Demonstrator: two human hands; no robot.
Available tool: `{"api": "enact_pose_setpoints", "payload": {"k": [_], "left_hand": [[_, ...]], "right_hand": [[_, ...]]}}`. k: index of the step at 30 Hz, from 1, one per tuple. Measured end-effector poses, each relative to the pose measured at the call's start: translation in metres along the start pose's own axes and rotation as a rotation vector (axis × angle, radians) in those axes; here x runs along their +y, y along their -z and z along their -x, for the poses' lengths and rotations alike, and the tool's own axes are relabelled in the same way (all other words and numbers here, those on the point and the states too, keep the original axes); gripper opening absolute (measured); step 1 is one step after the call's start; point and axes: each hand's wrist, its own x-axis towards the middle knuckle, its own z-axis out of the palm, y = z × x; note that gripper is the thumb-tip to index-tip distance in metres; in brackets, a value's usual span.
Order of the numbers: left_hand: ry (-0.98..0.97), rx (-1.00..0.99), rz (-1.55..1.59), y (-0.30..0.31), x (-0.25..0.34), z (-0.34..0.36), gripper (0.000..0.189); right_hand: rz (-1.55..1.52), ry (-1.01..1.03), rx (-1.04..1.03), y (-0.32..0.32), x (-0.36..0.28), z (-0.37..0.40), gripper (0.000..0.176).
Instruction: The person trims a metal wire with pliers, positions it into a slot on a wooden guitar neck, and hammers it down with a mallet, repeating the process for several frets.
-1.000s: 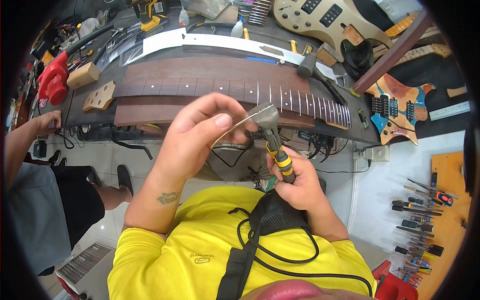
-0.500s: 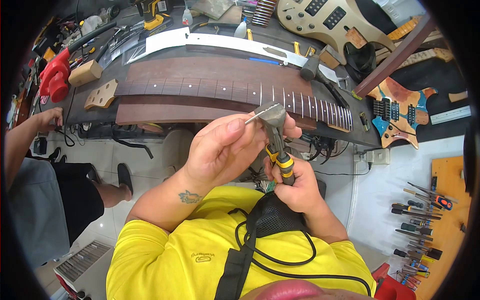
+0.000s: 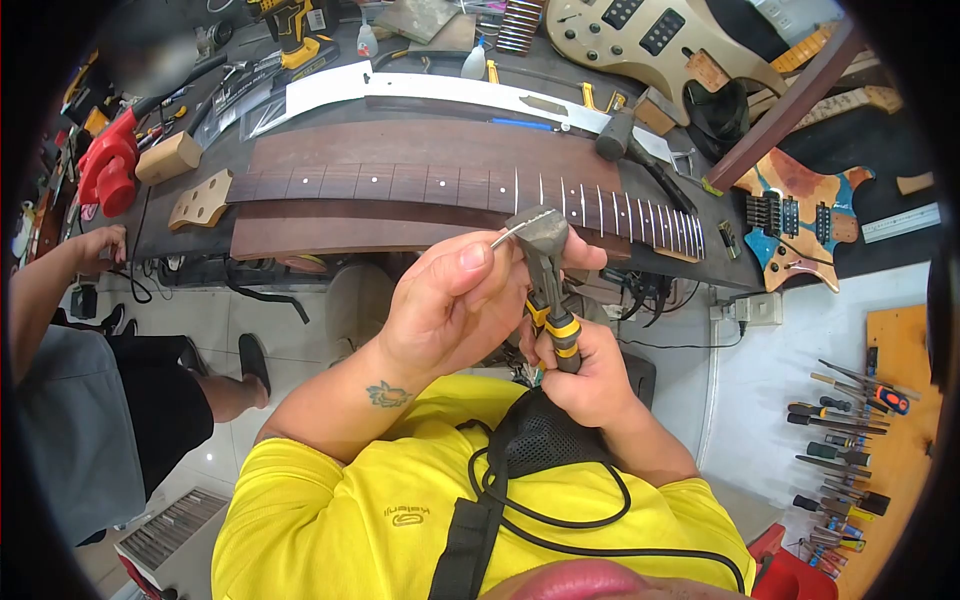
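Hands together in front of chest, just near of the surface [image 3: 165,225] edge. Right hand [image 3: 592,380] clamped round yellow-black handles of nippers [image 3: 543,240], which stand roughly upright with the head up; lower handle ends hidden inside fist. Nipper head sits on a short fret wire [image 3: 506,237]; whether it actually bites the wire is hard to make out. Left hand [image 3: 450,305] closed, thumb on top, pinching wire just left of nipper head; only a short silver end shows, rest hidden under thumb and fingers. Left fingers touching the right hand and handles; contact area hidden.

Far of hands, guitar neck [image 3: 400,183] lies lengthwise on surface with frets at its right end only; dark wood strips [image 3: 400,232] lie along both sides of it. Hammer [image 3: 615,128] far right of neck, handle partly hidden. Cream guitar body [image 3: 650,40] far right, cut off at top; colourful guitar body [image 3: 795,215] right. Red blower [image 3: 105,160] far left, partly lost in dark lens rim. Another person's hand [image 3: 95,245] rests at left surface edge; their body is cut off by the frame. Screwdrivers [image 3: 840,420] on orange board at right, small and blurred.
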Motion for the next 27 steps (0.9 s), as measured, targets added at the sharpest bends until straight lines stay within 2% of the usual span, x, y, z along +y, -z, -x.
{"api": "enact_pose_setpoints", "payload": {"k": [9,11,14,15,17,19,20,21,22,23,24,27], "left_hand": [[-0.012,-0.036,-0.021,0.007,0.005,-0.002,0.055],[0.048,-0.038,-0.052,0.004,0.015,-0.004,0.055],[0.099,-0.109,-0.09,0.006,0.034,0.006,0.054],[0.109,-0.134,-0.078,0.007,0.042,0.01,0.053],[-0.031,-0.015,-0.059,0.009,0.045,0.025,0.052],[0.004,0.026,-0.081,0.037,0.05,0.043,0.052],[0.025,0.089,-0.113,0.044,0.051,0.048,0.054],[0.027,0.117,-0.319,0.028,0.049,0.042,0.043],[0.108,0.16,-0.346,0.029,0.045,0.045,0.039],[0.187,0.207,-0.37,0.033,0.04,0.049,0.037],[0.222,0.202,-0.402,0.039,0.032,0.049,0.035],[0.321,0.243,-0.36,0.042,0.007,0.049,0.037]], "right_hand": [[0.038,0.002,-0.046,0.005,0.0,-0.006,0.014],[0.07,0.028,-0.039,0.01,-0.003,-0.005,0.014],[0.341,0.127,-0.092,0.028,-0.018,0.002,0.024],[0.356,0.121,-0.042,0.039,-0.022,0.009,0.024],[0.475,0.079,0.016,0.059,-0.033,0.02,0.033],[0.654,0.141,0.308,0.091,-0.04,0.03,0.032],[0.737,0.095,0.462,0.115,-0.041,0.035,0.03],[0.913,0.049,0.65,0.135,-0.043,0.036,0.03],[1.035,-0.045,0.792,0.159,-0.044,0.04,0.032],[1.251,-0.154,0.845,0.182,-0.047,0.041,0.034],[1.307,-0.281,0.886,0.2,-0.047,0.039,0.037],[1.414,-0.364,0.883,0.253,-0.015,0.038,0.039]]}}
